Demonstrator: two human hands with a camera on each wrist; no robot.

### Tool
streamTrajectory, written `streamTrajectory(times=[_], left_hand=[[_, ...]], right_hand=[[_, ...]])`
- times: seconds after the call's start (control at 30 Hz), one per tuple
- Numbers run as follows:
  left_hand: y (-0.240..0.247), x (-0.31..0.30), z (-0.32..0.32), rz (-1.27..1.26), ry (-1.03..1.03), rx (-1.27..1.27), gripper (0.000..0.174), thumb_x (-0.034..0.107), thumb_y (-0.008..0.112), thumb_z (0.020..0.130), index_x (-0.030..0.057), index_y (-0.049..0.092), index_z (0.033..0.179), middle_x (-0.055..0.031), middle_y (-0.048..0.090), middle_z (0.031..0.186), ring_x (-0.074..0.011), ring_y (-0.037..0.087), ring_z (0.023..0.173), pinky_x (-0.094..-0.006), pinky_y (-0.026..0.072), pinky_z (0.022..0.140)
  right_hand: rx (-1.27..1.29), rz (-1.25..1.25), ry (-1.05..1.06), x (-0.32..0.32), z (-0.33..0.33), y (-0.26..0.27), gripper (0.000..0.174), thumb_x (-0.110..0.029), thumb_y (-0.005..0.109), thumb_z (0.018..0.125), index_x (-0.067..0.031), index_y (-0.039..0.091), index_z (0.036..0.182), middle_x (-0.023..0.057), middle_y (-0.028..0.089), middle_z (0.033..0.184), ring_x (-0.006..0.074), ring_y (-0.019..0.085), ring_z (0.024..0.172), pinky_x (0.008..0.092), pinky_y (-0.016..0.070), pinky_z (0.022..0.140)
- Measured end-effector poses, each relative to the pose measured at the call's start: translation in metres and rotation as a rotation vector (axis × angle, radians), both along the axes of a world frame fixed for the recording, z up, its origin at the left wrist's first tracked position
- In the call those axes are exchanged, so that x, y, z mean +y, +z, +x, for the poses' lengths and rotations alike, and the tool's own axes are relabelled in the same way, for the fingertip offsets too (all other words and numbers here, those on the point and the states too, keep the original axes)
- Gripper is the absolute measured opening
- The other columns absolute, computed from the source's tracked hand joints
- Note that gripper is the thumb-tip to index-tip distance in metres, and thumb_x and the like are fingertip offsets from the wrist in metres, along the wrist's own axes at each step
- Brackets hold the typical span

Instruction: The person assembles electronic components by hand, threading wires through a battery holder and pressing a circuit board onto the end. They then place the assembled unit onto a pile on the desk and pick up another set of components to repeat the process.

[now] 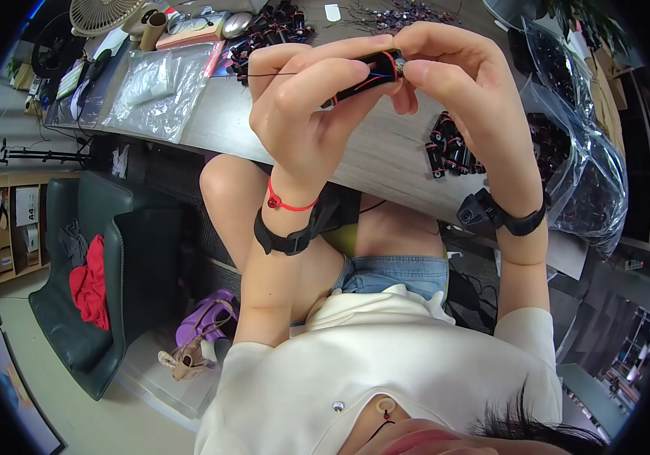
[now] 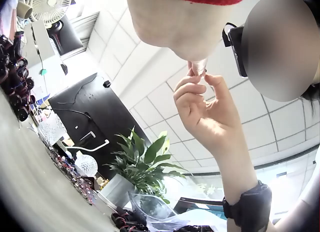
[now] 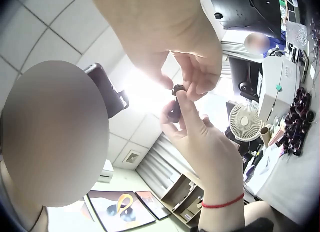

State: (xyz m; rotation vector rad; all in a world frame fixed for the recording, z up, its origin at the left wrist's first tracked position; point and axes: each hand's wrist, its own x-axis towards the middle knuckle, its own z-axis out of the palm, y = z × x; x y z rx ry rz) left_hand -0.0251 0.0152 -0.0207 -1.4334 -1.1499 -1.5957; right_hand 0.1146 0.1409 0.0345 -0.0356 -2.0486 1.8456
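My left hand [image 1: 306, 102] grips a small black cylindrical part [image 1: 366, 80] with red and blue wires, held up above the table. At the part's right end, my right hand [image 1: 465, 91] pinches a small metallic piece [image 1: 400, 67] between thumb and finger. In the right wrist view, the left hand [image 3: 205, 147] holds the dark part [image 3: 174, 111] from below, and the right hand [image 3: 175, 47] reaches its top end. The left wrist view shows the right hand [image 2: 207, 112] with curled fingers; the part is mostly hidden there.
Black parts lie in a pile [image 1: 450, 144] on the table [image 1: 218, 110], with more at the back [image 1: 283, 26]. A clear plastic bag [image 1: 159, 91] lies at the left, and another bag [image 1: 587, 182] stands at the right. Loose small pieces [image 1: 408, 15] are spread along the back.
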Motion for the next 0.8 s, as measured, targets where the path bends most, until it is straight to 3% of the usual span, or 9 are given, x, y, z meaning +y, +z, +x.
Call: streamTrajectory(times=[0.2, 0.43, 0.6, 0.7, 0.8], left_hand=[[0.001, 0.000, 0.002, -0.012, -0.002, 0.001, 0.040, 0.013, 0.089, 0.075, 0.0135, 0.062, 0.104, -0.0022, 0.080, 0.102, -0.0139, 0.062, 0.078, -0.0261, 0.0432, 0.078], [-0.006, 0.004, 0.000, -0.002, -0.043, -0.027, 0.040, 0.013, 0.089, 0.074, 0.0129, 0.062, 0.104, -0.0024, 0.080, 0.101, -0.0132, 0.065, 0.078, -0.0263, 0.0434, 0.079], [-0.001, 0.002, -0.001, -0.004, -0.045, -0.035, 0.041, 0.012, 0.089, 0.074, 0.0123, 0.062, 0.104, -0.0030, 0.080, 0.101, -0.0135, 0.068, 0.078, -0.0265, 0.0434, 0.079], [0.004, -0.010, 0.000, -0.207, -0.010, 0.058, 0.053, 0.000, 0.088, 0.077, 0.0094, 0.049, 0.112, -0.0119, 0.078, 0.106, -0.0185, 0.062, 0.091, -0.0275, 0.0473, 0.080], [0.002, -0.011, -0.001, -0.231, -0.026, 0.054, 0.052, -0.001, 0.086, 0.079, 0.0088, 0.049, 0.114, -0.0118, 0.078, 0.107, -0.0195, 0.063, 0.093, -0.0279, 0.0490, 0.081]], right_hand=[[-0.013, 0.022, 0.001, 0.002, 0.002, 0.001, 0.027, -0.016, 0.063, 0.093, 0.0033, 0.070, 0.112, 0.0064, 0.070, 0.086, 0.0117, 0.064, 0.076, 0.0254, 0.0516, 0.070], [-0.068, 0.081, -0.160, -0.001, 0.005, -0.004, 0.023, -0.013, 0.066, 0.093, 0.0012, 0.069, 0.111, 0.0049, 0.070, 0.088, 0.0105, 0.065, 0.076, 0.0241, 0.0525, 0.070], [-0.021, 0.041, -0.080, 0.004, 0.001, -0.002, 0.023, -0.014, 0.068, 0.093, 0.0009, 0.068, 0.111, 0.0045, 0.070, 0.089, 0.0107, 0.066, 0.077, 0.0243, 0.0530, 0.070], [-0.060, 0.065, -0.105, 0.003, 0.004, -0.001, 0.024, -0.015, 0.069, 0.093, 0.0016, 0.068, 0.111, 0.0039, 0.069, 0.089, 0.0101, 0.066, 0.079, 0.0242, 0.0532, 0.070], [-0.058, 0.048, -0.140, 0.006, 0.002, -0.008, 0.023, -0.014, 0.070, 0.090, 0.0007, 0.069, 0.108, 0.0060, 0.071, 0.089, 0.0136, 0.068, 0.079, 0.0275, 0.0545, 0.071]])
